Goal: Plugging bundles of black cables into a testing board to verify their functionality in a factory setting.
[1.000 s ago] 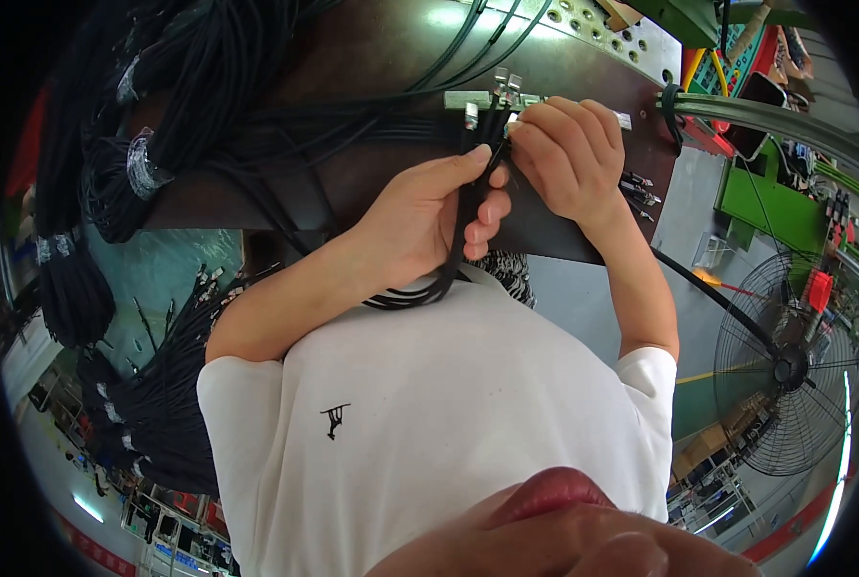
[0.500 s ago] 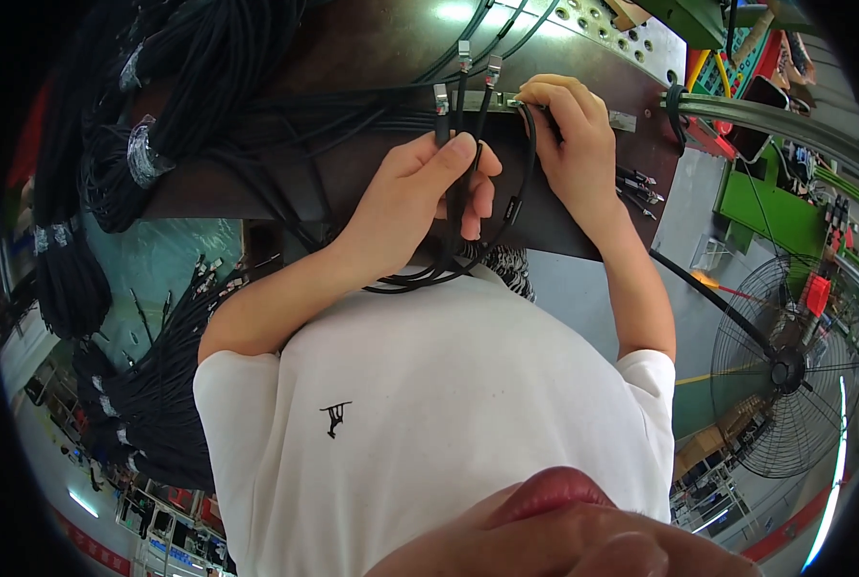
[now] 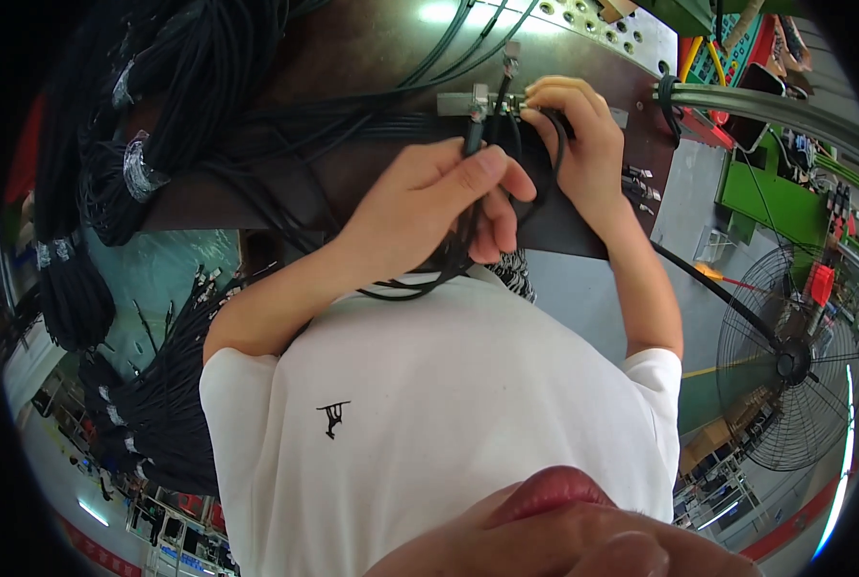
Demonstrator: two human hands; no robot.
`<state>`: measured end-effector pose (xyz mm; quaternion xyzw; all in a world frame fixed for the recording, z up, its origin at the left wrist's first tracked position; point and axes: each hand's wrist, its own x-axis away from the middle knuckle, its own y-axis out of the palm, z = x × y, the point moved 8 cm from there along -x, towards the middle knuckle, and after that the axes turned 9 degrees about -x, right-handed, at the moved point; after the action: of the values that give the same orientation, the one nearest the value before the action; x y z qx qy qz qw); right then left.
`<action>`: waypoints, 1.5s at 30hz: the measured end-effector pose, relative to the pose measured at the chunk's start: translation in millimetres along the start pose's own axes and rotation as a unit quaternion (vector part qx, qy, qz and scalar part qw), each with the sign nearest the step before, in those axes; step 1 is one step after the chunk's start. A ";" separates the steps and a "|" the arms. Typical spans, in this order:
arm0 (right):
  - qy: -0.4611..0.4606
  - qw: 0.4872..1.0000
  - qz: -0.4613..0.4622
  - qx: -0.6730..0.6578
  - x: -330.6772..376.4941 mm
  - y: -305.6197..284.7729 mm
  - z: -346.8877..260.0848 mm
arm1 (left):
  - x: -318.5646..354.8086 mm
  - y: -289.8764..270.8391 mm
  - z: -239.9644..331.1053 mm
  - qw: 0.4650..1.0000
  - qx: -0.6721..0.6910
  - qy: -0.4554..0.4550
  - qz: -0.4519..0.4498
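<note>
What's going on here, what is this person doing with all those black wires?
A person in a white T-shirt works at a dark brown workbench. The left hand grips a bunch of thin black cables that loops below it. The right hand pinches cable ends at a small metal fixture on the bench. Bundles of black cables hang at the left, and a floor fan stands at the right.

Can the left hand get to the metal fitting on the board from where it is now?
Probably yes. The left hand grips black cables just below the metal fitting, with nothing between them. The right hand already pinches the fitting's right end, leaving its left side free.
</note>
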<state>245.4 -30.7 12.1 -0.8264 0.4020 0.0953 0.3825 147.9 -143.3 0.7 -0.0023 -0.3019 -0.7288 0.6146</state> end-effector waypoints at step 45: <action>0.009 0.983 -0.089 0.161 1.3 -30.1 -13.4 | -11.7 12.4 -16.4 0.980 0.155 -0.125 0.009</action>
<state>266.4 -29.4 37.5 -0.7875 0.3400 -0.0127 0.5138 167.9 -140.9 -11.7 -0.0006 -0.4855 -0.6619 0.5711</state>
